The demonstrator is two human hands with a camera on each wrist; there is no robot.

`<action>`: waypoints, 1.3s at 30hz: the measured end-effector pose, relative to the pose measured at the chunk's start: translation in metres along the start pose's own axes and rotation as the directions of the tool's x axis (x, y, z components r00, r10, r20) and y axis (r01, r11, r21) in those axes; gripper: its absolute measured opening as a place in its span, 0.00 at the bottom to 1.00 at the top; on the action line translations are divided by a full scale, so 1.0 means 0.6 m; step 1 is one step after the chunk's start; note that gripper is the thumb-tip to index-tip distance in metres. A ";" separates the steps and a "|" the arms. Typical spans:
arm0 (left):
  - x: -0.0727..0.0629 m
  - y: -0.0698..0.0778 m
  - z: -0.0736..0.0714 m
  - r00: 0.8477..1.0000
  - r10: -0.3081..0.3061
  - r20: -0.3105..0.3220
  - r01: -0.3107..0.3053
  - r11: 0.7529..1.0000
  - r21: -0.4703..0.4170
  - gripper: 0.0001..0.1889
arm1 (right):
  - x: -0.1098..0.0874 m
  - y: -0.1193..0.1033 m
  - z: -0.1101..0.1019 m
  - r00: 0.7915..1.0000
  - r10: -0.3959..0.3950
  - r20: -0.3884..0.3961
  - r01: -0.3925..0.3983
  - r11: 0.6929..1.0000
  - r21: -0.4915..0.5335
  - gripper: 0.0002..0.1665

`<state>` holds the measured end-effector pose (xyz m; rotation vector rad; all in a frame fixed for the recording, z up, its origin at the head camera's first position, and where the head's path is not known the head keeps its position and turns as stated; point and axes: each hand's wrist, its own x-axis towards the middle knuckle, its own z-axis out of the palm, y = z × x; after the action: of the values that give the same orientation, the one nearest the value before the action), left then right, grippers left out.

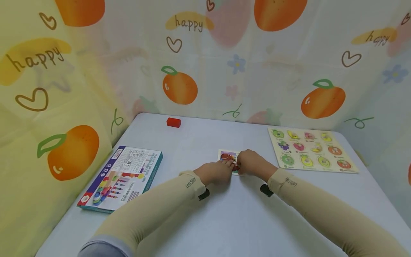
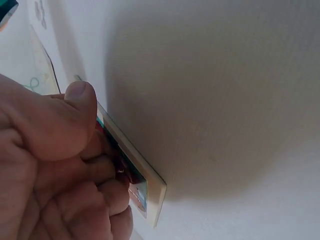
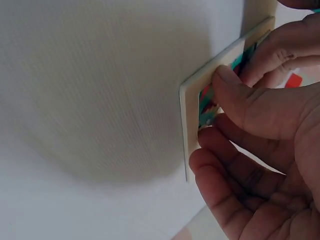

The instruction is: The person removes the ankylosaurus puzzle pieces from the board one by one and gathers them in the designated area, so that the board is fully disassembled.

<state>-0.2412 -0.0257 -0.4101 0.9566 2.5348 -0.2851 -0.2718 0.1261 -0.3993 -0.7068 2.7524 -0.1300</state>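
Observation:
A small wooden picture puzzle [image 1: 223, 152] with a pale frame and a red figure lies on the white table between the hands. My left hand [image 1: 216, 172] rests on its left part, fingers extended over the picture. In the left wrist view the thumb [image 2: 80, 100] lies by the frame edge and the fingertips touch the picture. My right hand [image 1: 253, 163] bends over the puzzle's right side. In the right wrist view its thumb and fingers pinch a teal and red puzzle piece [image 3: 206, 107] at the frame's corner. Both hands cover much of the picture.
A boxed bead toy [image 1: 128, 160] lies at the left. At the back left sits a red block [image 1: 173, 122]. A fruit picture board [image 1: 308, 155] lies at the right, and a printed curtain [image 1: 205, 53] hangs behind the table [image 1: 199, 137].

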 end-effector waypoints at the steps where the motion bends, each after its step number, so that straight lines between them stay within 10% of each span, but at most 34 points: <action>1: 0.001 0.002 -0.001 1.000 0.003 0.001 -0.003 1.000 0.013 0.29 | 0.000 0.001 0.000 1.000 0.003 -0.001 -0.003 1.000 -0.002 0.09; 15: 0.002 0.031 -0.011 0.999 0.000 0.044 0.000 1.000 0.003 0.34 | -0.006 0.008 -0.011 0.982 0.152 0.111 -0.168 0.974 0.153 0.12; 26: 0.010 0.043 -0.005 0.998 -0.016 0.065 0.019 0.999 -0.035 0.37 | -0.035 0.033 -0.028 0.994 0.089 0.071 -0.101 0.976 0.195 0.06; 39: 0.013 0.008 -0.005 0.995 -0.057 0.085 0.066 0.992 -0.108 0.41 | -0.191 0.258 -0.077 0.942 0.223 0.251 -0.314 0.848 0.427 0.06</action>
<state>-0.2444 -0.0166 -0.4113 0.8091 2.4799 -0.1952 -0.2606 0.3178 -0.3503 -0.1857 2.4566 -0.6005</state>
